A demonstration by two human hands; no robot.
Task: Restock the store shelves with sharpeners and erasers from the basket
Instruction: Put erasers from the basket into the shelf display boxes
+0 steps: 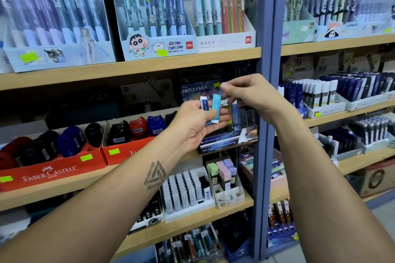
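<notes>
My left hand (192, 121) is raised in front of the middle shelf and holds two slim erasers upright. One is a dark blue and white eraser (204, 103), the other a teal eraser (216, 107). My right hand (252, 96) hovers just right of them with curled fingers, thumb and forefinger close together above the teal eraser. Whether it pinches anything is unclear. Behind both hands stands the dark Hi-Polymer eraser display (224, 141). Red Faber-Castell boxes (49, 172) to the left hold black, blue and red sharpeners (70, 141). No basket is in view.
Pen and mechanical pencil displays (158, 17) fill the top shelf. Below the hands are white eraser packs (183, 190) and pastel erasers (224, 172). A blue-grey upright post (269, 92) divides this bay from the shelves of lead refills (320, 92) on the right.
</notes>
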